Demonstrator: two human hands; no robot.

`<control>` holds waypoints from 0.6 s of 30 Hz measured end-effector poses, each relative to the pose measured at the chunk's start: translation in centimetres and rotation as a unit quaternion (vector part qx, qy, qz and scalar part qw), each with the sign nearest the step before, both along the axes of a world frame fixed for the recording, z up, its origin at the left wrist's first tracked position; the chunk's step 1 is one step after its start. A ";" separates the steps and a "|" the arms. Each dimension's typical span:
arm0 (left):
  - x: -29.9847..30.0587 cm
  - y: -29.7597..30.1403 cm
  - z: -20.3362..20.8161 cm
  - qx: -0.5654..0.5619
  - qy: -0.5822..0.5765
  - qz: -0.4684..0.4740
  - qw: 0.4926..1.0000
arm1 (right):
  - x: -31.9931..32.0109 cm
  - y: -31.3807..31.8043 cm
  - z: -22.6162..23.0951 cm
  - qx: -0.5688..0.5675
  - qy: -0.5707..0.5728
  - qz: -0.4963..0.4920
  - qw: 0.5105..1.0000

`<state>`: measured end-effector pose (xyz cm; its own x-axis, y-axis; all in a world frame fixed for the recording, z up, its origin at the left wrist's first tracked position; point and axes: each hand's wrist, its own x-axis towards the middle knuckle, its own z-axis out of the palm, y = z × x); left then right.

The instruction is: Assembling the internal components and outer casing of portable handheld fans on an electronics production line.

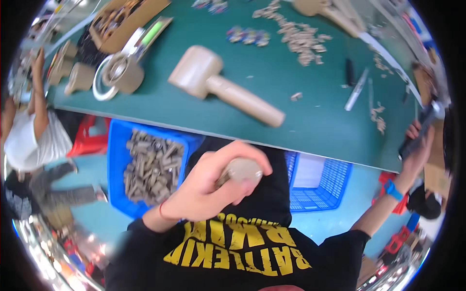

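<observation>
My left hand [201, 182] is raised in front of my chest, its fingers curled round a beige part with a rounded end [244, 169]. The rest of that part is hidden in my palm. Out at the far right, my right hand [421, 145] is closed on a dark grey tool [423, 127] beyond the table's edge; its exact kind is unclear. A beige mallet-shaped part [196, 72] lies on the green table [165, 109], its thick head to the left and its handle slanting toward me. Neither hand touches it.
Below the table edge, a blue basket [121, 194] holds many beige pieces; another blue basket [315, 201] stands right. Small beige bits [303, 43], colourful parts [247, 36], a silver pen-like tool [357, 89] and a cardboard box [124, 36] lie on the table. A co-worker [36, 128] sits left.
</observation>
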<state>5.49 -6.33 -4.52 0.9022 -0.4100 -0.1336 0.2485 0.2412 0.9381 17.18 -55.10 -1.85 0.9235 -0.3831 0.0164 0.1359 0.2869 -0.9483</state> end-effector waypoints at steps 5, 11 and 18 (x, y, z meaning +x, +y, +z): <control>-0.2 -0.6 -1.3 -0.033 -0.004 0.020 0.999 | -1.1 9.1 2.6 0.280 -0.162 0.297 0.898; -0.8 -0.7 -1.9 -0.137 0.108 -0.021 0.984 | -1.9 21.0 2.5 0.324 -0.166 0.390 0.846; -1.0 -0.8 -2.5 -0.104 0.076 0.012 0.992 | -1.4 28.6 0.7 0.463 -0.157 0.439 0.754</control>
<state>4.48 -7.11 -6.97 0.8880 -0.4214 -0.1842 0.3755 0.4331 0.8194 15.81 -26.52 -1.11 0.8344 0.3912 0.3884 -0.3152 0.9166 -0.2460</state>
